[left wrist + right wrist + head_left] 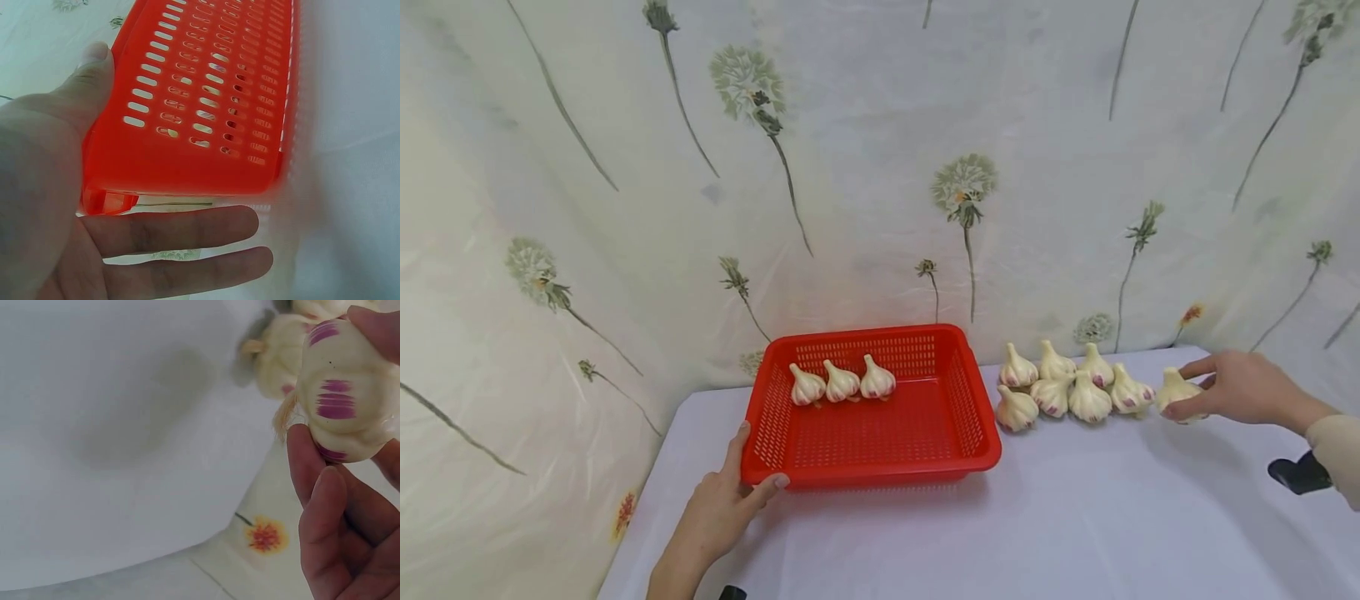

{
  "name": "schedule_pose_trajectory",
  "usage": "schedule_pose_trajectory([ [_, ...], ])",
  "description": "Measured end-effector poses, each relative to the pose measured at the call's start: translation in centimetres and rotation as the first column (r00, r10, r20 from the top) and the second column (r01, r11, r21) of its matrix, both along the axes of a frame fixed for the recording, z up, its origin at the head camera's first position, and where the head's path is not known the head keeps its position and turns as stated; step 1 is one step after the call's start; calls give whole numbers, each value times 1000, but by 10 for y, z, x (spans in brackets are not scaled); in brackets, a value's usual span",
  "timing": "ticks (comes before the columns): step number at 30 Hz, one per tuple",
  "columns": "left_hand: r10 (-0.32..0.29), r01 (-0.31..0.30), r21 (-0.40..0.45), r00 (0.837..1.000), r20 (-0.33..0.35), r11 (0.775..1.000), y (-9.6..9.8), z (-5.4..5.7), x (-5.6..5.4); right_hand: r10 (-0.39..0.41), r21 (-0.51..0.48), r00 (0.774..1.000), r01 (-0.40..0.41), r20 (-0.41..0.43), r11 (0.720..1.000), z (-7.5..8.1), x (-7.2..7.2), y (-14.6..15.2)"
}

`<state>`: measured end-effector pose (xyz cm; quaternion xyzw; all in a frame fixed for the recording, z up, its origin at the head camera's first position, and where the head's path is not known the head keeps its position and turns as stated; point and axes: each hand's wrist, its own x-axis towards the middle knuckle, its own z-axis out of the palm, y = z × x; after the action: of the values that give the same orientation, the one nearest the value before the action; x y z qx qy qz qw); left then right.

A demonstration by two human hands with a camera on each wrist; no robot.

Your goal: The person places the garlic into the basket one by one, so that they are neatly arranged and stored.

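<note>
At the right end of the table my right hand (1243, 390) pinches a garlic bulb (1177, 393) between thumb and fingers. Purple streaks and a tuft of roots show on that bulb (344, 394) in the right wrist view. My left hand (718, 508) rests at the front left corner of a red plastic basket (887, 475), thumb on the rim. In the left wrist view two fingers (181, 228) stretch out straight beside the perforated basket wall (206, 81). Three garlic bulbs (842, 382) lie in a row along the basket's back left part.
Several more garlic bulbs (1090, 398) sit clustered on the white table (1060, 517), right of the basket. Behind the table hangs a cloth (865, 208) printed with dandelions. A black object (1300, 473) shows beneath the right wrist.
</note>
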<state>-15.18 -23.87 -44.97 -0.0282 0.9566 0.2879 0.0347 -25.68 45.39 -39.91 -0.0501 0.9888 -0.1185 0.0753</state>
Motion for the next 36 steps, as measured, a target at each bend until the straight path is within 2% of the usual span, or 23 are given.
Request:
schedule_pose_trajectory([
  [4, 3, -3, -2, 1000, 1, 1000, -1, -1, 0, 55, -26, 997, -56, -47, 998, 10, -2, -16],
  [9, 3, -3, 6, 1000, 1, 1000, 0, -2, -1, 127, -53, 988, -132, -92, 990, 14, -9, -41],
  [16, 9, -9, 14, 1000, -11, 1000, 0, -2, 0, 161, -141, 985, -168, -59, 976, 26, -26, -81],
  [25, 10, -9, 17, 1000, -24, 1000, 0, -4, 1, 227, -189, 973, -231, -43, 954, 45, -46, -137],
  [31, 5, -4, 27, 1000, -21, 1000, 0, -4, 0, 263, -259, 964, -263, -34, 929, 51, -56, -171],
  [36, 7, -6, 30, 1000, -25, 1000, 0, -2, 1, 288, -280, 956, -290, -47, 915, 52, -66, -199],
])
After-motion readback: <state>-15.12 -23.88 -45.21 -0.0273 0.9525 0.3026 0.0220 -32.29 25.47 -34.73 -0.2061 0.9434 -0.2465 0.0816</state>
